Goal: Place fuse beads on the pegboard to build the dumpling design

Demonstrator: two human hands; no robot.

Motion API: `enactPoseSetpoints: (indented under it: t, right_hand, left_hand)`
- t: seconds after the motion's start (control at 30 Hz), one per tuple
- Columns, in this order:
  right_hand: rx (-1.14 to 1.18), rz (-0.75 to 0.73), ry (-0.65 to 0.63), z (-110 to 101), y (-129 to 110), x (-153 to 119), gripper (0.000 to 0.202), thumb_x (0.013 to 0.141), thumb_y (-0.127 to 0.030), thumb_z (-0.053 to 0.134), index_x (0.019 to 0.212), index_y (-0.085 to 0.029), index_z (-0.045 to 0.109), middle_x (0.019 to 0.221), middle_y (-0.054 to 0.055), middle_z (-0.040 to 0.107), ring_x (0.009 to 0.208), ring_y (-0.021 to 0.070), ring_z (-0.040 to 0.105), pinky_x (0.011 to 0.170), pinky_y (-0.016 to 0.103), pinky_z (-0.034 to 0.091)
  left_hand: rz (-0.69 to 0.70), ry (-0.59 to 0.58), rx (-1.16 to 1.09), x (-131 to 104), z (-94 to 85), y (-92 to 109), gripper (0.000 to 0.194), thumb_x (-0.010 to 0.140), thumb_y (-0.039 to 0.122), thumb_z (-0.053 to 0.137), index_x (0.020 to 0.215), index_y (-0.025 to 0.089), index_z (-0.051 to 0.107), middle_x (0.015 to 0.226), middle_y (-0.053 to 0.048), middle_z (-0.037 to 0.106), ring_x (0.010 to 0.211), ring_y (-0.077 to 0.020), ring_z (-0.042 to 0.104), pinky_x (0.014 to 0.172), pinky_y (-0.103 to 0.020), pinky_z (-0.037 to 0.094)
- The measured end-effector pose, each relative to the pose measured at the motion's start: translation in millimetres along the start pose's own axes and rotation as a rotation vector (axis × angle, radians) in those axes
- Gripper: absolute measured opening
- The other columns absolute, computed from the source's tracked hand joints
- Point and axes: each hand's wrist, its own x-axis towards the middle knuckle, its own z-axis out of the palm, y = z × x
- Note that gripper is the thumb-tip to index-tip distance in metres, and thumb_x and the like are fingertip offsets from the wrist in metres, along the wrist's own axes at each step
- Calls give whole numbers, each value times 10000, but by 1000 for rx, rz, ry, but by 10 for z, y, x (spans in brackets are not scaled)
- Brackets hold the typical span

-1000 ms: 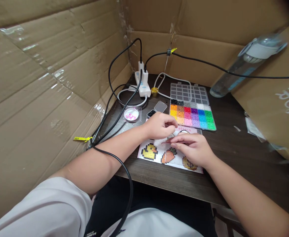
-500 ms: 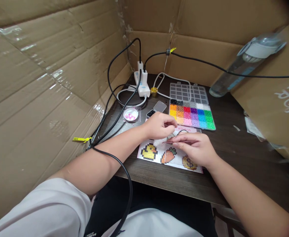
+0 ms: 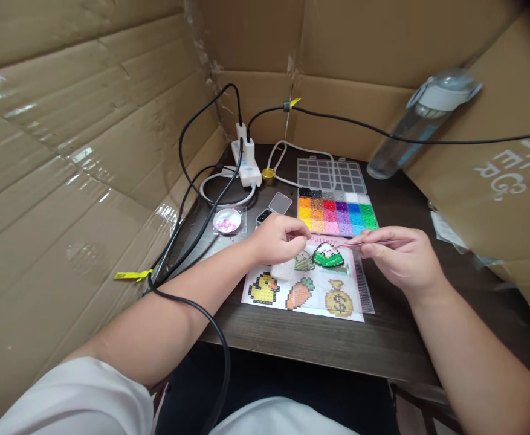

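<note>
Pinkish tweezers (image 3: 389,243) are held in my right hand (image 3: 400,257), their tip reaching to the upper right edge of a bead figure (image 3: 329,256). White on top and green below with a dark outline, the figure lies on a clear pegboard (image 3: 365,284) over a printed pattern sheet (image 3: 312,302). My left hand (image 3: 280,238) is at the sheet's upper left, fingers curled and thumb close to the forefinger; whether anything is between them cannot be made out. Below it lies a whitish, see-through container (image 3: 283,270), partly hidden.
Beyond the sheet stands an open bead case (image 3: 332,211) with many colours. A white dish (image 3: 227,222) of pink beads and a small box of black beads (image 3: 263,215) lie left. A power strip (image 3: 249,172), black cables (image 3: 214,211) and a bottle (image 3: 421,124) are near cardboard walls.
My right hand has moved right with the tweezers, away from my left hand, uncovering the bead figure and more of the sheet. The whole view has shifted slightly.
</note>
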Motion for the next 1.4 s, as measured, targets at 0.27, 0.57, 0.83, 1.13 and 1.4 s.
enactPoseSetpoints:
  t: [0.27, 0.57, 0.83, 1.13, 1.4]
  right_hand:
    - [-187, 73, -119, -327, 174, 217, 134, 722, -294, 804, 778, -173, 786, 769, 83, 772, 648, 174, 677, 595, 288, 539]
    - [-186, 120, -194, -312, 206, 278, 115, 751, -276, 769, 819, -188, 795, 789, 57, 776, 607, 130, 629, 595, 261, 514]
    - [-214, 132, -184, -279, 172, 278, 121, 728, -311, 781, 796, -213, 804, 738, 48, 764, 614, 151, 639, 588, 276, 507]
    - [-214, 136, -158, -218, 168, 266, 120, 742, -308, 776, 832, -236, 809, 801, 41, 780, 642, 149, 652, 602, 268, 499]
    - [-236, 117, -195, -190, 162, 265, 133, 747, -348, 778, 844, -262, 809, 883, 39, 792, 804, 205, 728, 752, 314, 551]
  left_hand:
    - [-2, -2, -3, 12, -36, 29, 202, 744, 228, 534, 740, 150, 720, 657, -21, 701, 565, -95, 576, 543, -225, 438]
    - [21, 10, 15, 17, -31, 3, 198, 745, 222, 534, 733, 152, 719, 651, -17, 696, 560, -97, 569, 553, -236, 437]
    - [11, 10, 2, 15, -28, 4, 194, 742, 216, 539, 736, 150, 721, 671, -18, 710, 591, -106, 601, 568, -235, 450]
    - [34, 11, 22, 17, -38, 14, 190, 750, 206, 539, 741, 150, 720, 660, -14, 701, 594, -102, 598, 573, -236, 450]
    - [28, 2, 34, 17, -41, 19, 195, 753, 206, 533, 741, 157, 721, 686, -18, 718, 609, -109, 617, 590, -241, 469]
